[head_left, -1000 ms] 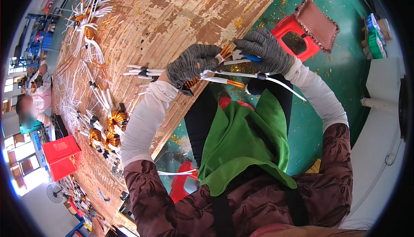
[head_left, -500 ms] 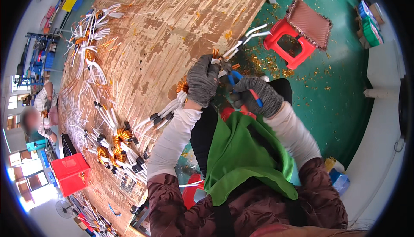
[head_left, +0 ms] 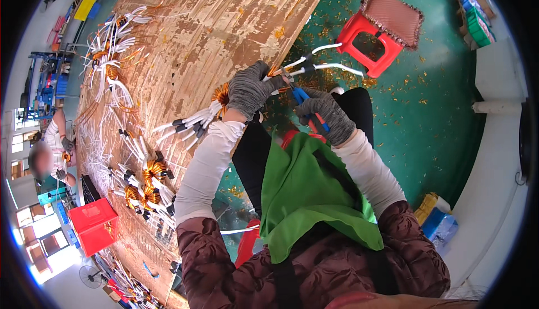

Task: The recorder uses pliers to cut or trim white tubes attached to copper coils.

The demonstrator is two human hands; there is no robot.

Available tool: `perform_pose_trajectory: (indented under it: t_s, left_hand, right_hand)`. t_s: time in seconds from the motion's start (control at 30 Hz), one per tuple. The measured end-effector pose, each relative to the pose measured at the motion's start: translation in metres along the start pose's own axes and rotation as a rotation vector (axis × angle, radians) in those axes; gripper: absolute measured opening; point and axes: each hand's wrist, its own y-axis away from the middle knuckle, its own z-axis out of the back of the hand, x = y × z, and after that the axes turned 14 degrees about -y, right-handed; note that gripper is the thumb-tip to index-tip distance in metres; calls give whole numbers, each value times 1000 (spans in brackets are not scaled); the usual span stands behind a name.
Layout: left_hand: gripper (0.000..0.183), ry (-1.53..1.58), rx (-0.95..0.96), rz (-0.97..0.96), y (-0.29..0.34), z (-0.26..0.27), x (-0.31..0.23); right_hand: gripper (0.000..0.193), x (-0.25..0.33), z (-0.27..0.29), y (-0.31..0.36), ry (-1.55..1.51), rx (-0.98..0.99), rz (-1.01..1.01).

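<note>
A copper coil (head_left: 220, 96) is lying by the left hand (head_left: 249, 92), near the edge of the bench (head_left: 224, 22); whether it is touching the wood cannot be told. White wires (head_left: 193, 122) with black sleeves are spreading from it over the bench. The left hand, gloved in grey, is grasping leads (head_left: 337, 67) whose white ends are reaching out over the floor (head_left: 415, 140). The right hand (head_left: 328, 115), also gloved, is clenching blue-and-red pliers (head_left: 301, 95), their jaws pointing at the copper near the left fingers; whether they are biting is too small to tell.

A green apron (head_left: 320, 202) is covering the lap. More coils (head_left: 150, 174) are lying in a heap farther left, and a tangle (head_left: 111, 73) of wired ones is resting beyond. A red box (head_left: 94, 225) is standing past the heap. Across the bench, a co-worker (head_left: 56, 135) is sitting. To the right, a cushion (head_left: 393, 17) is lying on a red stool (head_left: 347, 32), with copper scraps scattering around it.
</note>
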Motion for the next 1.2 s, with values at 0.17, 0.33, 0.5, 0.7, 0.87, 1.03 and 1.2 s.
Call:
perform_pose_trajectory:
  t_s: [0.17, 0.33, 0.5, 0.7, 0.87, 1.03, 1.2]
  left_hand:
    - [46, -72, 36, 14, 1, 5, -5]
    - [17, 558, 179, -16, 10, 15, 25]
    - [20, 522, 45, -71, 11, 2, 33]
    - [19, 520, -25, -90, 13, 1, 30]
    - [19, 488, 3, -87, 13, 4, 29]
    - [17, 549, -40, -81, 16, -1, 30]
    - [17, 427, -94, -94, 16, -4, 28]
  right_hand:
    - [39, 15, 19, -2, 40, -323, 337]
    - [51, 28, 26, 7, 1005, -52, 552]
    - [66, 25, 12, 0, 1398, -11, 622]
    - [65, 26, 7, -11, 1548, 19, 673]
    - [61, 33, -6, -11, 1674, 4, 706]
    - [56, 36, -11, -13, 1646, 32, 646]
    - [53, 43, -31, -5, 1759, -36, 624]
